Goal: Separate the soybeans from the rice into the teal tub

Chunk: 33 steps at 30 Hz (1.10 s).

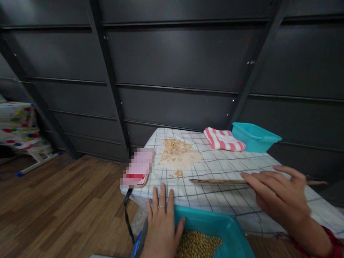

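Left hand spread, right hand closed on a stick

A partly blurred pink phone lies up and left of the left fingers, which are splayed palm down, gripping nothing, over a teal basin's left edge. Beans fill its bottom, right of that thumb. Ahead on the worktop spreads a bean-and-grain heap. Beyond the right fingers sit a striped towel and turquoise tub; those fingers bend over the stick, its tip jutting left.
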### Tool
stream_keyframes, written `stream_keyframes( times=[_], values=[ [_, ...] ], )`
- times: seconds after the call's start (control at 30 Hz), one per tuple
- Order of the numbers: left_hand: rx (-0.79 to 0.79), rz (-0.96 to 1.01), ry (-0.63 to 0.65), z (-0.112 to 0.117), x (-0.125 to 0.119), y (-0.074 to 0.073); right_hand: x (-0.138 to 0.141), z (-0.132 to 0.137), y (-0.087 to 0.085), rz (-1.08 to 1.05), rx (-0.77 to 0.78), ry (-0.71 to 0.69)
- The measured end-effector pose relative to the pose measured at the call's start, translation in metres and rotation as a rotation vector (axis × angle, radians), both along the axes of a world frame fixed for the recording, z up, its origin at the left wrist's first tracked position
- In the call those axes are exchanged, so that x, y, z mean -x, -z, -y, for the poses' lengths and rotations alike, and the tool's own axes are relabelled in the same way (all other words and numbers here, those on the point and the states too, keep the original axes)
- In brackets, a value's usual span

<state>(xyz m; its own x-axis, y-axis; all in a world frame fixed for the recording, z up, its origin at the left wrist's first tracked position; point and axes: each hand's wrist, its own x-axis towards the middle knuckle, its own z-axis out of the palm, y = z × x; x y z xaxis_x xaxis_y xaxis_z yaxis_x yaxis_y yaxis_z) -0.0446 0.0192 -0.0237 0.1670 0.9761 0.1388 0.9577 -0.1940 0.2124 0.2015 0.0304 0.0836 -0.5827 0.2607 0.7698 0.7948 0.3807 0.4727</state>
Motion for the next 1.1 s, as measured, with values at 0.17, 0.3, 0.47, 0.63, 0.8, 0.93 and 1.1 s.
stream_keyframes(
  times=[0.17, 0.3, 0.47, 0.63, 0.8, 0.93, 1.1],
  values=[
    [0.020, 0.014, 0.006, -0.001, 0.001, -0.002, 0.016, -0.023, 0.000, 0.029, -0.057, -0.053],
    [0.029, 0.026, 0.006, -0.001, 0.001, 0.002, 0.027, -0.037, 0.003, 0.027, -0.048, -0.083],
    [-0.062, 0.017, -0.015, -0.001, 0.004, 0.008, 0.036, -0.046, 0.006, 0.037, -0.028, -0.107],
    [0.044, 0.009, 0.008, 0.000, 0.007, -0.002, 0.035, -0.037, 0.006, 0.036, -0.017, -0.119],
    [-0.032, -0.018, 0.004, 0.000, 0.006, 0.003, 0.034, -0.033, 0.005, 0.020, -0.035, -0.126],
    [-0.088, -0.010, 0.016, 0.000, 0.007, 0.009, 0.035, -0.040, 0.008, 0.023, -0.019, -0.141],
    [-0.038, -0.007, 0.015, -0.001, 0.006, 0.005, 0.035, -0.042, 0.010, 0.014, -0.013, -0.156]
  ],
)
